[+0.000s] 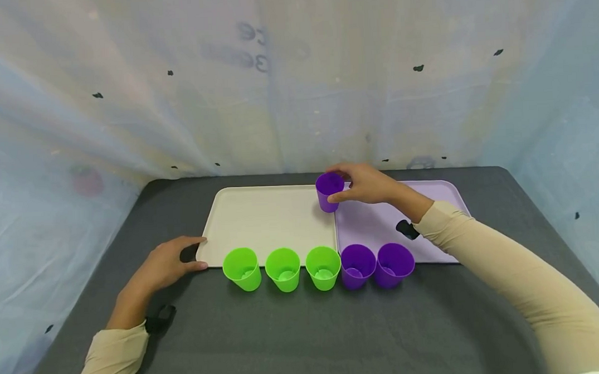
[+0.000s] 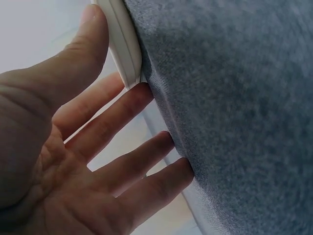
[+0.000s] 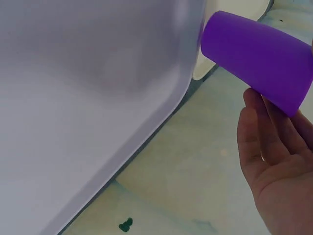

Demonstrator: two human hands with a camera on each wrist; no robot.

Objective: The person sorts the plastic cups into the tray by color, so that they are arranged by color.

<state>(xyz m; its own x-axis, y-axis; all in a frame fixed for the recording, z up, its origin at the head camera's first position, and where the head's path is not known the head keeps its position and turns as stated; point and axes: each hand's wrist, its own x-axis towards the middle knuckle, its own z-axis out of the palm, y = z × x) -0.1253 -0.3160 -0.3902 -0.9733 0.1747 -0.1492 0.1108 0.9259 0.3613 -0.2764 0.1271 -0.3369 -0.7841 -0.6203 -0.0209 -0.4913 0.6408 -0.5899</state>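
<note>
My right hand (image 1: 342,185) grips a purple cup (image 1: 328,191) upright, just above the seam where a cream tray (image 1: 260,216) meets a lilac tray (image 1: 376,222). The right wrist view shows the same purple cup (image 3: 257,58) against my fingers (image 3: 264,137), beside the far corner of the lilac tray (image 3: 88,98). My left hand (image 1: 194,253) lies flat at the cream tray's near-left corner. In the left wrist view its thumb (image 2: 88,39) lies along the cream tray's rim (image 2: 122,44) and the straight fingers (image 2: 122,107) touch the grey cloth.
Three green cups (image 1: 283,269) and two purple cups (image 1: 375,264) stand in a row along the trays' near edge. A grey cloth (image 1: 311,331) covers the table. A pale plastic sheet (image 1: 295,87) hangs behind and at both sides.
</note>
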